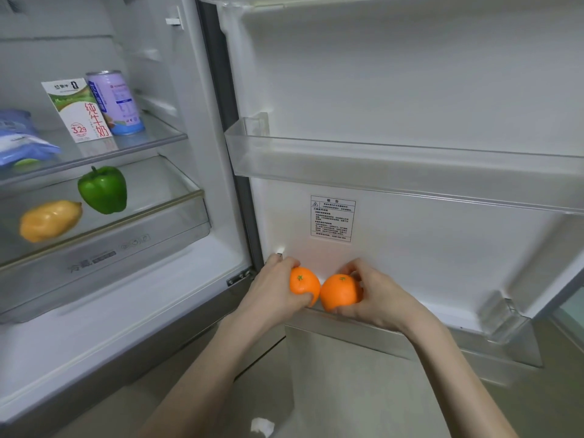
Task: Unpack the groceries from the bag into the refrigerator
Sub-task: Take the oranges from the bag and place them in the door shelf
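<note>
The refrigerator stands open, its door swung to the right. My left hand (275, 287) grips one orange (304, 283) and my right hand (376, 294) grips a second orange (339, 292). Both oranges touch each other at the rim of the lowest door bin (410, 335), close to the hinge side. A milk carton (79, 110) and a purple can (115, 101) stand on the glass shelf (158, 134). A green pepper (103, 189) and a yellow pepper (49, 220) lie in the clear drawer (177, 213). The bag is out of sight.
A blue packet (19, 140) lies at the shelf's left end. A clear middle door bin (395, 165) juts out above my hands. A warning label (332, 218) is stuck on the door's inner wall. A white scrap (262, 426) lies on the floor below.
</note>
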`<action>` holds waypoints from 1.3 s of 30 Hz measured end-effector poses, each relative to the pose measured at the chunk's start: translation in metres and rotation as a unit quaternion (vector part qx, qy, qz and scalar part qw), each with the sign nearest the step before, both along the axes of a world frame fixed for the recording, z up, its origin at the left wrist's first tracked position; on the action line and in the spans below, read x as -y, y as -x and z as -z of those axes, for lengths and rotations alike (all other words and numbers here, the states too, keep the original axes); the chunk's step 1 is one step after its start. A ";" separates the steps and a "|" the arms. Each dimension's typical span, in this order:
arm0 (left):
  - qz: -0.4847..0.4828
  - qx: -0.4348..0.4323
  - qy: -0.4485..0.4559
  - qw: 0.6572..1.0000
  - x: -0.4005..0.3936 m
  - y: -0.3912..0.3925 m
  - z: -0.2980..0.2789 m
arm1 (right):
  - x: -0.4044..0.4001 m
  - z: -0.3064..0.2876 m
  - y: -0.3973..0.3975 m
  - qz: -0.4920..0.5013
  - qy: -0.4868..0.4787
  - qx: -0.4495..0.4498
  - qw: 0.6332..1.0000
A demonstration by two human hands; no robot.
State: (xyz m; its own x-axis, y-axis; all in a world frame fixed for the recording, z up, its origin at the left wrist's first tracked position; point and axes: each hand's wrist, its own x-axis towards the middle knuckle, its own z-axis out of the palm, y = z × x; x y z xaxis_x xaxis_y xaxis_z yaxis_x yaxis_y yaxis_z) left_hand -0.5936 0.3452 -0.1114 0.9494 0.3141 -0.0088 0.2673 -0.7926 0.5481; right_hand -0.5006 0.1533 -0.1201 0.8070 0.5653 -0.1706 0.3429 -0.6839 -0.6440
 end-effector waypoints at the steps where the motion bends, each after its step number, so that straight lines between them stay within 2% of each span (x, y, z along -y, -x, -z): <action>1: 0.003 -0.003 -0.004 1.000 0.000 -0.001 0.000 | 0.000 0.000 -0.001 -0.002 -0.001 -0.002 1.000; 12: -0.006 0.023 -0.055 0.998 0.002 0.001 -0.002 | 0.008 -0.005 -0.006 -0.010 -0.021 0.002 1.000; 20: -0.009 0.130 -0.090 0.987 0.003 0.030 -0.002 | 0.029 -0.019 0.026 0.048 -0.042 0.163 0.985; 27: 0.036 0.224 -0.067 0.972 0.014 0.057 -0.003 | 0.046 -0.027 0.074 0.078 -0.083 0.264 0.958; 30: 0.081 0.258 -0.072 0.960 0.020 0.067 -0.005 | 0.056 -0.028 0.097 0.100 -0.064 0.310 0.943; 34: 0.127 0.297 -0.138 0.936 0.031 0.077 -0.003 | 0.071 -0.029 0.132 0.140 -0.004 0.358 0.923; 39: 0.170 0.328 -0.127 0.921 0.058 0.087 0.008 | 0.095 -0.024 0.180 0.219 0.075 0.387 0.892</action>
